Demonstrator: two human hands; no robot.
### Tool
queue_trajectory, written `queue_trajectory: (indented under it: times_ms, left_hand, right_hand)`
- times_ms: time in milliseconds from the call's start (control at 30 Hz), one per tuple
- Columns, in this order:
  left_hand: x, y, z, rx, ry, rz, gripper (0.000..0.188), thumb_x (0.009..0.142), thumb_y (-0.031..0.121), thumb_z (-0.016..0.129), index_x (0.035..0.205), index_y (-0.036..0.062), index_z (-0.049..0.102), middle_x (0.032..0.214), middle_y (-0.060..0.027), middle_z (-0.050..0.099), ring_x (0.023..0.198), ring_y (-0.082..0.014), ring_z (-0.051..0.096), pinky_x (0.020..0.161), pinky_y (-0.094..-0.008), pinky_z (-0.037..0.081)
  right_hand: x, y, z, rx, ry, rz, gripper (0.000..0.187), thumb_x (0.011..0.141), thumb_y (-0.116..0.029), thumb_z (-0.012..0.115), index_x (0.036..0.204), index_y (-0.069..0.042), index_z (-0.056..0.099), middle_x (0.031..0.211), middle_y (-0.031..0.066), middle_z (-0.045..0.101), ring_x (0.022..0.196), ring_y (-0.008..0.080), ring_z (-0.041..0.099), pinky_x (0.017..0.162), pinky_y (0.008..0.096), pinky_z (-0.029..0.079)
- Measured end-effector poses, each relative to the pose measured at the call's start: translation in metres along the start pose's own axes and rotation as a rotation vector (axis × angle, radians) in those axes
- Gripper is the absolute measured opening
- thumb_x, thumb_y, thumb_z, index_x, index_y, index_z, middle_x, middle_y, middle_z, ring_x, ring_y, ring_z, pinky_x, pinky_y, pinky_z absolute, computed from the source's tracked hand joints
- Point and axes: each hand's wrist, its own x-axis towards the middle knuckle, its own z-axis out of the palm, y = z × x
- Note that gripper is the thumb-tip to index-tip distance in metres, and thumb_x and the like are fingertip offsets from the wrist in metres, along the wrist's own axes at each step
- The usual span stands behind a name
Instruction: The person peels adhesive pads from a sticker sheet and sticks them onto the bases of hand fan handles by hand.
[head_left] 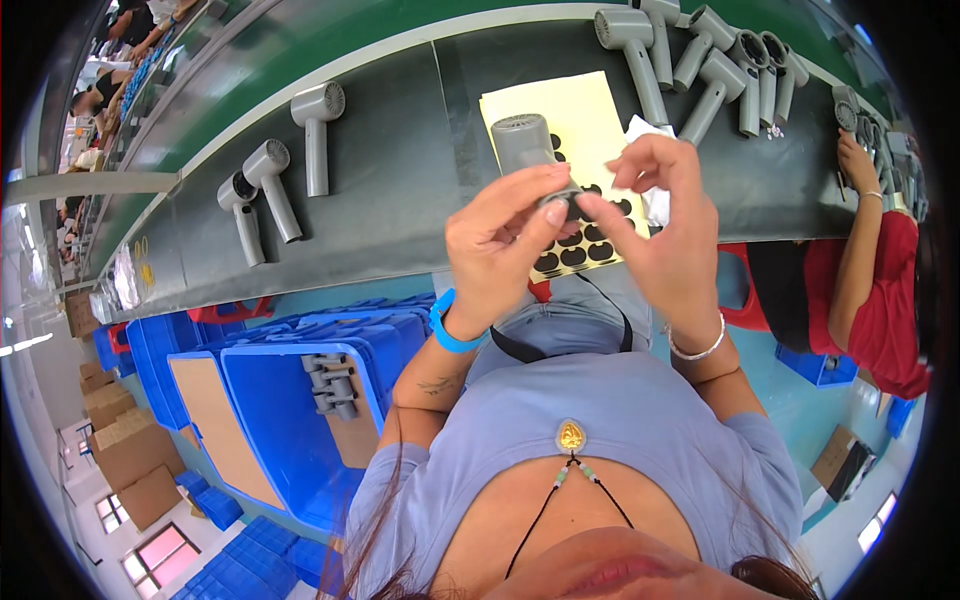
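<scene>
My left hand (500,235) is closed around the handle of a grey hair dryer (522,143), whose vented head points away from me. The handle's end, with a dark spot on it, faces up between my hands. At that end is the thumb of my right hand (665,210), while its fingers are curved and apart from the thumb. Beneath the dryer lies a yellow sheet (575,95) with rows of black rounded stickers (573,256). Partly behind my right hand is a crumpled white paper (656,207).
Three grey hair dryers (318,135) lie left on the dark bench (400,150). Several more (632,60) are grouped at the far right. Blue bins (240,430) stand below left, one with grey parts (335,385). A co-worker's hand (857,165) is at the right.
</scene>
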Motion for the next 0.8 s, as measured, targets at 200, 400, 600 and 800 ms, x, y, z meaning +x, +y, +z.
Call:
queue_trajectory:
  times_ms: [200, 400, 600, 800]
  left_hand:
    - [0.004, 0.009, -0.016, -0.040, 0.041, -0.079, 0.022, 0.093, 0.000, 0.057, 0.113, -0.0052, 0.064, 0.116, -0.0161, 0.062, 0.088, -0.0184, 0.067, 0.072, -0.0277, 0.060]
    - [0.004, 0.001, -0.019, 0.002, 0.055, 0.056, 0.035, 0.081, -0.003, 0.072, 0.114, -0.0021, 0.062, 0.115, -0.0100, 0.061, 0.092, -0.0136, 0.064, 0.071, -0.0236, 0.057]
    - [0.007, 0.004, -0.021, -0.104, 0.076, -0.031, 0.032, 0.077, -0.002, 0.076, 0.106, -0.0003, 0.064, 0.108, -0.0077, 0.065, 0.080, -0.0059, 0.061, 0.060, -0.0182, 0.049]
    - [0.005, -0.001, -0.026, -0.095, 0.080, -0.026, 0.028, 0.077, -0.009, 0.072, 0.103, -0.0009, 0.064, 0.111, -0.0124, 0.062, 0.082, -0.0114, 0.063, 0.056, -0.0211, 0.051]
  right_hand:
    - [0.017, 0.029, 0.022, 0.220, -0.338, 0.063, 0.053, 0.076, 0.013, 0.057, 0.126, -0.005, 0.054, 0.128, 0.0105, 0.054, 0.083, 0.0147, 0.061, 0.068, 0.0249, 0.047]
    - [0.020, 0.035, 0.052, -0.029, -0.272, -0.134, 0.048, 0.074, 0.015, 0.052, 0.119, -0.002, 0.056, 0.123, 0.0120, 0.055, 0.095, 0.0268, 0.062, 0.069, 0.0293, 0.049]
    - [0.020, 0.037, 0.057, -0.062, -0.267, -0.140, 0.043, 0.076, 0.012, 0.054, 0.117, 0.000, 0.056, 0.122, 0.0145, 0.056, 0.105, 0.0328, 0.061, 0.082, 0.0349, 0.053]
    - [0.023, 0.037, 0.057, -0.072, -0.271, -0.198, 0.039, 0.079, 0.010, 0.053, 0.116, 0.001, 0.056, 0.118, 0.0152, 0.058, 0.106, 0.0338, 0.061, 0.085, 0.0357, 0.051]
